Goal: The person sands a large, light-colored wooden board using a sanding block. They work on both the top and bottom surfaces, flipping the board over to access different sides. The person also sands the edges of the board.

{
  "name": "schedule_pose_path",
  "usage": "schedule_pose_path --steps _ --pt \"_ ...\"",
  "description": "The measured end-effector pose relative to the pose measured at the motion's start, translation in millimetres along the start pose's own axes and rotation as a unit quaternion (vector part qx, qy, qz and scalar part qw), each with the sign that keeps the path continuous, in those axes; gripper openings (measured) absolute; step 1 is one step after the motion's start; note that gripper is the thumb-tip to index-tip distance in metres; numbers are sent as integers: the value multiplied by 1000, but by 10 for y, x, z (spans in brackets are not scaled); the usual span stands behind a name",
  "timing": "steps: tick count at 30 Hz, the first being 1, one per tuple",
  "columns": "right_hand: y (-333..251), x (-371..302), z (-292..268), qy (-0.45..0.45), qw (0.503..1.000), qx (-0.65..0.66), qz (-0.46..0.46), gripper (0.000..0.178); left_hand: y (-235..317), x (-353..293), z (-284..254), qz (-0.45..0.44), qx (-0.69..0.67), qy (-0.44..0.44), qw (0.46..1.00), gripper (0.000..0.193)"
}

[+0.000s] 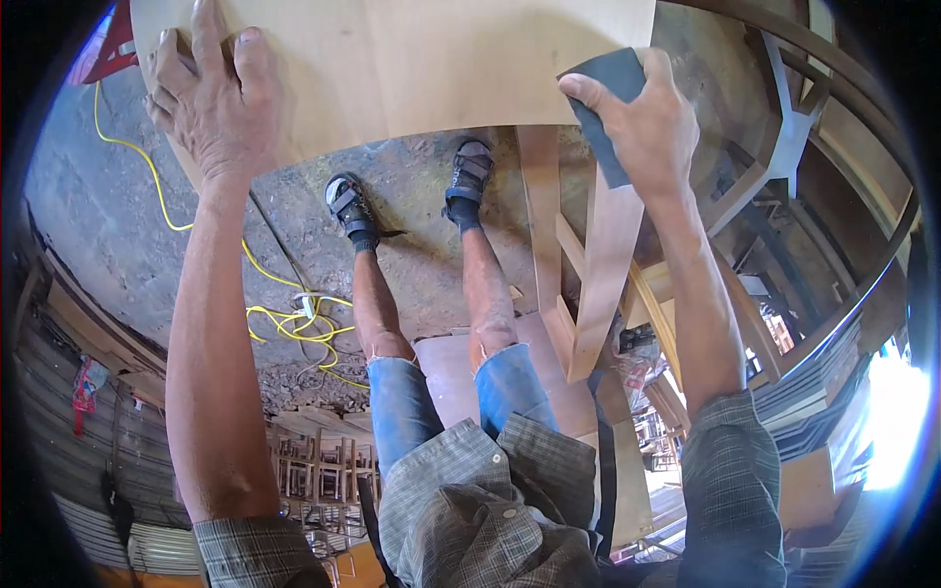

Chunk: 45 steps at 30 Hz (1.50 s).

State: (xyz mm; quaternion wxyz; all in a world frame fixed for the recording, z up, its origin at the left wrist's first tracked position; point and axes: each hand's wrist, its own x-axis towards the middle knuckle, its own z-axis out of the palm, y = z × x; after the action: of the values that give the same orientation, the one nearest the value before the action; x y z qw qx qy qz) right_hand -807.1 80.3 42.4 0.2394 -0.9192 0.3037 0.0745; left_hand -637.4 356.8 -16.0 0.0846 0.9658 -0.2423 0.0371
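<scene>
A pale wooden panel with a curved near edge spans the top of the view. My left hand lies on its left part, fingers spread and pointing away from me. At the panel's right end, my right hand grips a dark grey sheet of sandpaper, thumb on top and the other fingers partly hidden behind. The sandpaper hangs past the panel's near right edge; whether it touches the wood I cannot tell.
Light wooden boards stand below the panel on the right. A yellow cord lies tangled on the rough concrete floor at left. Wooden frames fill the far right. Stacked wooden pieces lie behind my legs.
</scene>
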Motion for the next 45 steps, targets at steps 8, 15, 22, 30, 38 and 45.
schedule_pose_path --steps 8,15,22,30,38,45 --pt "60 -77 57 6 999 31 15 61 15 14 -21 -9 -1 5 1000 59" --pt "-214 -34 106 0 996 16 87 65 -5 -31 2 -14 -3 10 1000 60" --pt "-282 174 83 53 993 3 105 69 -9 -28 2 -20 -15 2 1000 60" --pt "-251 7 122 42 990 54 122 64 5 -13 -33 -14 15 15 1000 58" --pt "-293 -470 196 -49 974 -2 220 65 5 -31 14 -9 -14 21 1000 57" --pt "-287 53 32 5 984 -52 173 68 -72 -5 54 -6 -12 32 999 58"
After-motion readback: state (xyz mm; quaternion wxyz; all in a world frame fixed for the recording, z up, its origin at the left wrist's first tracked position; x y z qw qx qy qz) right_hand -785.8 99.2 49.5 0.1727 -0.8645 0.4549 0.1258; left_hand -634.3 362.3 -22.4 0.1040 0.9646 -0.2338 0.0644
